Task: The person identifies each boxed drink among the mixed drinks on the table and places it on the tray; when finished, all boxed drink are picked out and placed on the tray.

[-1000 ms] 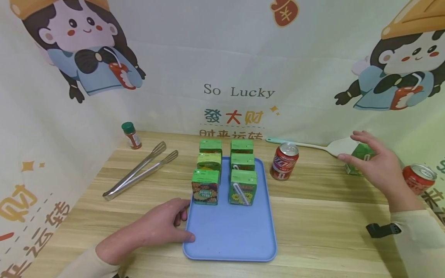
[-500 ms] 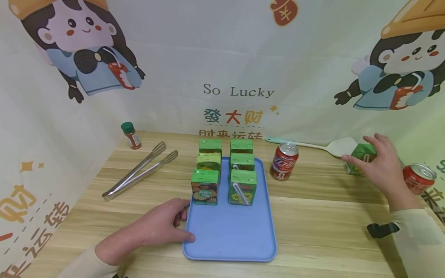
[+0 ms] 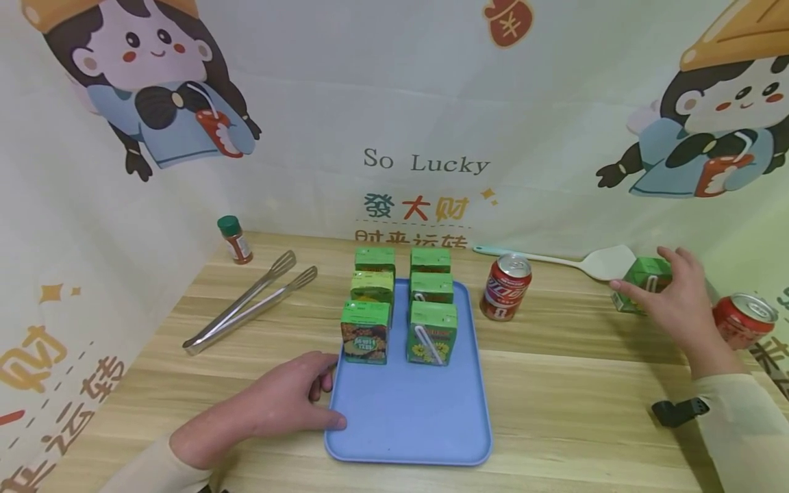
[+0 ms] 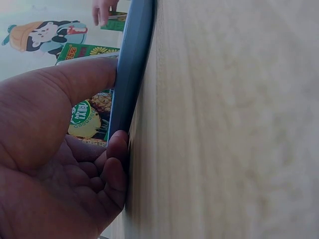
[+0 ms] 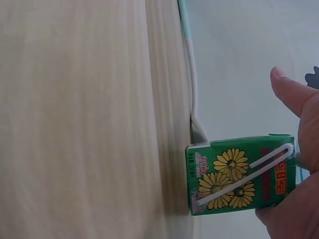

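My left hand [image 3: 286, 397] holds the left rim of a blue tray [image 3: 407, 418], thumb on top of the edge and fingers curled beneath it in the left wrist view. Several green drink cartons stand on the tray in two rows, among them a flowered one [image 3: 431, 335] with a straw at front right. At far right, my right hand [image 3: 668, 294] reaches over another green carton [image 3: 647, 277], thumb spread to its left. The right wrist view shows that carton [image 5: 239, 174] upright below the palm, with the thumb [image 5: 291, 89] held off it.
A red soda can [image 3: 507, 287] stands right of the tray; another can [image 3: 744, 320] sits beside my right wrist. A white spatula [image 3: 607, 263] lies along the back wall. Metal tongs [image 3: 246, 305] and a green-capped spice bottle [image 3: 234, 239] are at left.
My right hand has come down slightly and to the right over the far-right carton. The left hand stays on the tray, which keeps its place.
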Demonstrator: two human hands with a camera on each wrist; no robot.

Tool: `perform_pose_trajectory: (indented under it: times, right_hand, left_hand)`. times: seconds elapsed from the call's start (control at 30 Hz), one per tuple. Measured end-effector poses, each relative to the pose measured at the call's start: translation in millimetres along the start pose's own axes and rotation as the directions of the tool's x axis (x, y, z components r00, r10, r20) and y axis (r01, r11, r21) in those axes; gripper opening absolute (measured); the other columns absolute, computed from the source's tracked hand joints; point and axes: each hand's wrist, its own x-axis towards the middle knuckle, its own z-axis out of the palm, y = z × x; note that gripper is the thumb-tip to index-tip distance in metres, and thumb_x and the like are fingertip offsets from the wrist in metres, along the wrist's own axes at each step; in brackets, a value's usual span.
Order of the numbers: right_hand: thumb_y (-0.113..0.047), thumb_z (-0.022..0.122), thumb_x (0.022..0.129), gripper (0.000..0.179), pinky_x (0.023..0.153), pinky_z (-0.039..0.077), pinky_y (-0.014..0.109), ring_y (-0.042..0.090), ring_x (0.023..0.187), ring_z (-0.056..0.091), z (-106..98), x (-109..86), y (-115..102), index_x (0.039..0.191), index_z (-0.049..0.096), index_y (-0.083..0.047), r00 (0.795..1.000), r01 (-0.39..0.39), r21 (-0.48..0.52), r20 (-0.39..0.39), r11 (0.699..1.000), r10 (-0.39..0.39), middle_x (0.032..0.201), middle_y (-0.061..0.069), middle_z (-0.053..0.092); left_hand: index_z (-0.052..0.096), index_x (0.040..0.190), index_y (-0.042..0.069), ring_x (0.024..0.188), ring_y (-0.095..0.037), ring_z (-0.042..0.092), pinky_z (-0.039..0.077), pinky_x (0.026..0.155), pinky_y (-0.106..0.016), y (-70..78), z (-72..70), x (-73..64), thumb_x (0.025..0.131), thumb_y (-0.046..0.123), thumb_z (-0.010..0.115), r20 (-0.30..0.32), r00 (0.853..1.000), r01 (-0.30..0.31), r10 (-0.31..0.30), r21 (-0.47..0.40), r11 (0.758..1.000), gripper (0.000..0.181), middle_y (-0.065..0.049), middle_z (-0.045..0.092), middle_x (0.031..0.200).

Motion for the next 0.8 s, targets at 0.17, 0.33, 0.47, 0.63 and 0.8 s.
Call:
perform_pose_trajectory:
  times: [0.17,0.33,0.47,0.63,0.8]
  right_hand:
    - [-0.040,0.077,0.106,0.101,0.118,0.026,0.083,0.068,0.155,0.019,4.4,0.5,3.7,0.168,0.019,0.015,1.000,0.001,0.017,-0.011,1.000,-0.001,0.175,0.041,0.006]
    - [-0.040,0.075,0.107,0.099,0.116,0.030,0.083,0.069,0.150,0.026,7.2,0.1,5.2,0.168,0.020,0.015,1.000,0.007,0.014,-0.018,1.000,-0.007,0.174,0.041,0.008]
    - [-0.041,0.073,0.109,0.094,0.114,0.032,0.083,0.068,0.146,0.030,8.5,-0.4,4.7,0.167,0.024,0.015,0.999,0.028,0.013,-0.023,1.000,-0.027,0.171,0.042,0.012]
    - [-0.042,0.069,0.111,0.089,0.111,0.035,0.081,0.064,0.142,0.033,8.8,-1.6,4.1,0.167,0.028,0.014,1.000,0.019,0.013,-0.018,1.000,-0.019,0.166,0.042,0.019]
    - [-0.041,0.066,0.112,0.085,0.104,0.038,0.076,0.060,0.136,0.036,7.2,-3.1,4.0,0.167,0.029,0.013,1.000,0.006,0.029,-0.007,1.000,-0.006,0.159,0.043,0.026]
  left_hand:
    - [0.059,0.144,-0.009,0.085,-0.015,0.056,0.050,0.071,-0.029,1.1,-0.6,0.0,0.080,0.038,0.101,-0.004,1.000,-0.002,0.002,-0.002,1.000,0.089,0.002,0.060,0.098]
    - [0.060,0.143,-0.008,0.085,-0.015,0.056,0.050,0.071,-0.029,1.2,-0.6,0.0,0.080,0.038,0.101,-0.006,1.000,-0.005,0.005,-0.001,1.000,0.088,0.002,0.060,0.098]
    - [0.059,0.145,-0.010,0.085,-0.015,0.056,0.050,0.071,-0.029,0.9,-1.2,0.0,0.080,0.038,0.101,-0.003,1.000,-0.005,0.005,-0.003,1.000,0.091,0.002,0.060,0.099]
    - [0.059,0.144,-0.009,0.085,-0.014,0.056,0.050,0.071,-0.028,0.1,-1.1,0.3,0.080,0.038,0.101,-0.003,1.000,-0.010,0.010,-0.001,1.000,0.090,0.002,0.060,0.098]
    - [0.061,0.139,-0.006,0.084,-0.014,0.056,0.050,0.071,-0.029,-0.3,-0.2,0.4,0.080,0.039,0.101,-0.001,1.000,-0.011,0.011,-0.001,1.000,0.084,0.002,0.060,0.098]
